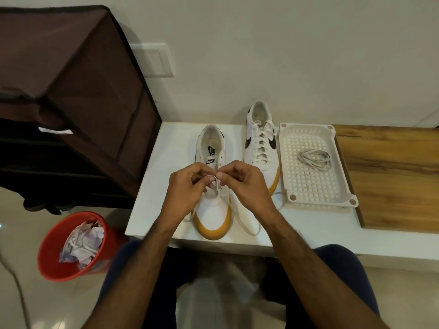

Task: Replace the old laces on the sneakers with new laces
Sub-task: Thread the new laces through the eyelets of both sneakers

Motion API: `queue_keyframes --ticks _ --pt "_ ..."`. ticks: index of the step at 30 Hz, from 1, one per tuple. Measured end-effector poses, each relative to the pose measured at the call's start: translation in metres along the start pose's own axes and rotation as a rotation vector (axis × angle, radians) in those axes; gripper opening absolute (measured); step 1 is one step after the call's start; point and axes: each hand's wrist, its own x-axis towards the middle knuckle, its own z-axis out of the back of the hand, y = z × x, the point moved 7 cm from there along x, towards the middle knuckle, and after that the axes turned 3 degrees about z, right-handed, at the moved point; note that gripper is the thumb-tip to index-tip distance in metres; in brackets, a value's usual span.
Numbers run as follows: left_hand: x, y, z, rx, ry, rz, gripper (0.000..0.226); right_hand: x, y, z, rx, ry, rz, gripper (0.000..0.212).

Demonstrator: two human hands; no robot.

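Both hands busy over the near sneaker (213,205) on the worktop (152,186), left hand (187,186) and right hand (244,184) pinching its lace (215,186) mid-threading, probably; next it wants feeding through the following eyelet, keeping ends even.

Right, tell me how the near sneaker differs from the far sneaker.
The near sneaker has most eyelets empty and both hands, left hand and right hand, pinching its lace; the far sneaker is fully laced and untouched. The near one stands closer to the table edge. Both are white with gum-yellow soles.
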Motion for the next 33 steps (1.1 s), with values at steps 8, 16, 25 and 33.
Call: queue_keyframes --ticks 8,16,25,33 --pt "0.005 0.009 -0.001 0.143 -0.043 -0.037 0.009 0.006 -0.016 -0.005 -0.001 0.088 -0.104 0.012" --pt "0.014 0.012 -0.007 0.296 -0.016 -0.167 0.012 0.012 -0.020 0.006 -0.154 0.006 -0.040 0.004" --pt "0.017 0.019 0.004 0.252 -0.054 -0.080 0.009 0.009 -0.026 0.007 -0.239 -0.035 -0.135 0.010" --pt "0.016 0.039 -0.011 0.248 0.123 0.102 0.009 0.006 -0.039 -0.007 -0.630 -0.068 -0.236 0.032"
